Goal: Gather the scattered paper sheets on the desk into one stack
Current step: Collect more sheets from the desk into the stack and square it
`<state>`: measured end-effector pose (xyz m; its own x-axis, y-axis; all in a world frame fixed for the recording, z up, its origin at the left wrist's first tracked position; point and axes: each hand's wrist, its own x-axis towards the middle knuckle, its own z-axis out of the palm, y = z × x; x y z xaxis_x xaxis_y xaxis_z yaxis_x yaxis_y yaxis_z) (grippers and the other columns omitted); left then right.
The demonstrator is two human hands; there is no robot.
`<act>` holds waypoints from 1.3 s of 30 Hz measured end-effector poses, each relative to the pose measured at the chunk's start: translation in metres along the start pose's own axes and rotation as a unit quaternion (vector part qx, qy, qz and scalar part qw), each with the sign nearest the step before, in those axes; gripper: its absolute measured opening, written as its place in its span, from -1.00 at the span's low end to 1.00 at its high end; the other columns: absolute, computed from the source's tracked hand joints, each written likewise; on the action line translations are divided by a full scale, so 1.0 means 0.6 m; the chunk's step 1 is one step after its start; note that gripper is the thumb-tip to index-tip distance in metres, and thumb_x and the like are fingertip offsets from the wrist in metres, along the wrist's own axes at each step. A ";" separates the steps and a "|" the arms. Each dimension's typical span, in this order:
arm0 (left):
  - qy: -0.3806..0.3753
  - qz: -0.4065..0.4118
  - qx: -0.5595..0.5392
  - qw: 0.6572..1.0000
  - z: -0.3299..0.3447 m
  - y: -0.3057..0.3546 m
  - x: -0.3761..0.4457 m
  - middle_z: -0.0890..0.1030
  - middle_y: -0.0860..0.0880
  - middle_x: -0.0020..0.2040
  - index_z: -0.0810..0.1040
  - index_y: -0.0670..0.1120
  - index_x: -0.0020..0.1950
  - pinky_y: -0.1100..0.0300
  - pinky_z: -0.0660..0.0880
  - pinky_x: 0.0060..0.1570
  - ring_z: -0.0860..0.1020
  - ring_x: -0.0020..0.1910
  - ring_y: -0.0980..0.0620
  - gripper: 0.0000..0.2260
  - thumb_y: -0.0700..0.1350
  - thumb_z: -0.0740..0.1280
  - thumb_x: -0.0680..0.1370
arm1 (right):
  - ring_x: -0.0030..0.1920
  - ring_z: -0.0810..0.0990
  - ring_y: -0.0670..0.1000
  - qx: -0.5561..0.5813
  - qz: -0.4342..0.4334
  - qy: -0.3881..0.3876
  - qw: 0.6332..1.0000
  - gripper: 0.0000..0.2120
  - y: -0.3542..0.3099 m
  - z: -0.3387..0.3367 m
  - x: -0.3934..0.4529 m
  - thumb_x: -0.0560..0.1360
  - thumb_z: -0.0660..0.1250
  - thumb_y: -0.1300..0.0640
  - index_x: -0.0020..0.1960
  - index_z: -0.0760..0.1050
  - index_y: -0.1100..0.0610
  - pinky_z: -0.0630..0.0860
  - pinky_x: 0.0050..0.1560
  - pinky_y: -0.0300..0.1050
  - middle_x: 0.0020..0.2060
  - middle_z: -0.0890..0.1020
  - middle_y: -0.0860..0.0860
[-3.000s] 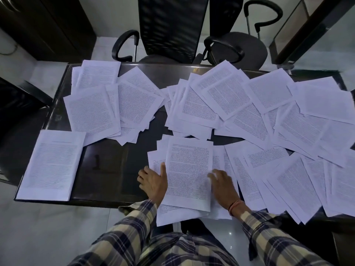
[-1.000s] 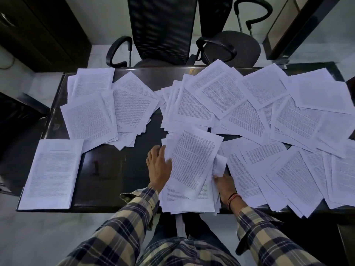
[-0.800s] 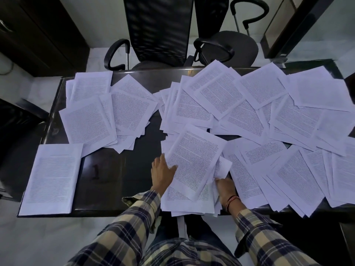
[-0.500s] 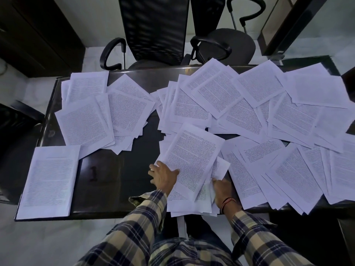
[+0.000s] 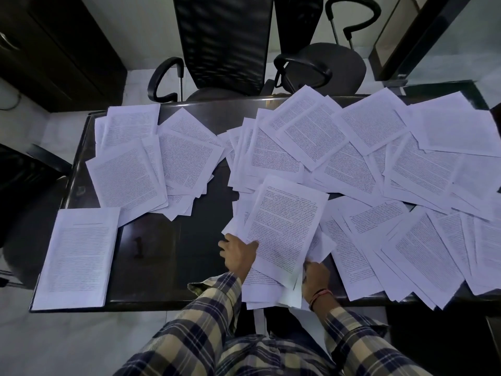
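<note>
Both hands work the bundle of sheets (image 5: 282, 229) at the desk's near edge (image 5: 162, 303): the left hand (image 5: 238, 255) grips its left side, thumb over the top page, and the right hand (image 5: 315, 274) pinches its near right corner from beneath. Several lower pages of the bundle jut past the near edge, so a slack grip could let them slide to the floor. Pages in the bundle are fanned askew; squaring them now may crease corners. Left of the bundle lies a bare dark patch of desk (image 5: 173, 240), the best room for tapping edges. Beyond and right of the bundle, scattered sheets (image 5: 379, 164) overlap thickly, some overhanging; dragging one could pull its neighbours off. Far left, a tidy pile (image 5: 78, 256) sits at the corner.
</note>
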<state>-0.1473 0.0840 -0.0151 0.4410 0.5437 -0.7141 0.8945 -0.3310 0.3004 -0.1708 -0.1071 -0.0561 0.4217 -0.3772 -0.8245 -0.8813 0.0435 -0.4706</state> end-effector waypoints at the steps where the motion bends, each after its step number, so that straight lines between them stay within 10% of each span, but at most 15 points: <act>1: -0.005 -0.003 0.000 1.000 -0.001 -0.002 0.002 0.31 -0.22 0.45 0.20 -0.21 0.53 -0.19 0.49 0.23 0.38 0.42 -0.29 -0.20 0.11 0.52 0.49 | -0.12 0.50 0.04 0.010 0.009 0.000 1.000 -0.68 -0.002 0.000 -0.001 0.66 0.21 0.24 0.31 0.51 0.42 0.46 -0.20 -0.28 -0.04 0.51 0.13; 5: -0.004 0.015 -0.030 0.999 -0.006 -0.021 0.017 0.59 -0.15 0.18 0.54 -0.17 0.17 -0.11 0.62 0.09 0.62 0.08 -0.18 -0.70 -0.02 0.44 0.54 | -0.35 0.34 -0.15 0.099 0.029 0.047 0.994 -0.66 -0.010 0.004 -0.002 0.68 0.17 0.32 0.37 0.44 0.47 0.30 -0.51 -0.53 0.04 0.54 0.29; 9: -0.012 0.007 -0.114 0.993 -0.014 -0.031 0.022 0.63 -0.10 -0.13 0.53 -0.13 -0.21 0.08 0.60 -0.22 0.60 -0.24 -0.04 -0.83 -0.16 0.42 0.56 | -0.05 0.42 0.00 0.148 0.048 0.026 0.988 -0.67 0.004 -0.004 -0.022 0.66 0.14 0.39 0.40 0.43 0.44 0.33 -0.42 -0.57 0.31 0.53 0.34; 14: -0.051 -0.043 -0.177 0.982 -0.021 -0.035 0.037 0.65 -0.15 -0.05 0.56 -0.21 -0.16 0.16 0.58 -0.30 0.60 -0.23 -0.04 -0.83 -0.16 0.47 0.55 | -0.26 0.50 0.12 0.167 0.053 0.108 0.979 -0.85 0.032 -0.014 -0.039 0.45 0.36 0.24 -0.01 0.53 0.28 0.46 -0.28 -0.07 -0.14 0.56 0.11; 20: -0.069 0.031 -0.063 0.995 -0.026 -0.035 0.029 0.56 -0.08 0.02 0.48 -0.14 -0.05 0.10 0.57 -0.26 0.59 -0.13 -0.03 -0.88 -0.14 0.38 0.50 | 0.34 0.38 0.37 -0.196 -0.137 0.216 0.947 -0.29 -0.004 -0.062 -0.019 0.47 0.47 -0.01 0.49 0.26 0.22 0.39 0.28 0.38 0.40 0.37 0.30; 25: 0.005 0.145 0.000 0.989 -0.007 -0.028 0.020 0.38 -0.10 0.35 0.38 -0.11 0.41 -0.08 0.51 0.10 0.45 0.30 -0.16 -0.56 -0.01 0.36 0.59 | 0.32 0.44 0.27 -0.396 -0.202 0.122 0.887 -0.54 -0.033 -0.060 0.028 0.59 0.31 -0.10 0.41 0.40 0.11 0.40 0.29 0.28 0.34 0.46 0.21; 39: -0.004 0.104 0.033 0.994 0.005 -0.045 0.022 0.58 -0.08 0.04 0.53 -0.17 0.09 -0.01 0.63 -0.07 0.62 -0.02 -0.10 -0.78 -0.04 0.41 0.60 | 0.32 0.39 0.29 -0.422 -0.160 0.118 0.884 -0.53 -0.056 -0.043 0.037 0.54 0.40 -0.01 0.34 0.38 0.17 0.36 0.27 0.25 0.32 0.41 0.23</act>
<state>-0.1656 0.0978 -0.0349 0.6149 0.4525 -0.6459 0.7773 -0.4861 0.3994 -0.1370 -0.1407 -0.0506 0.7097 -0.4323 -0.5563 -0.6122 -0.7691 -0.1833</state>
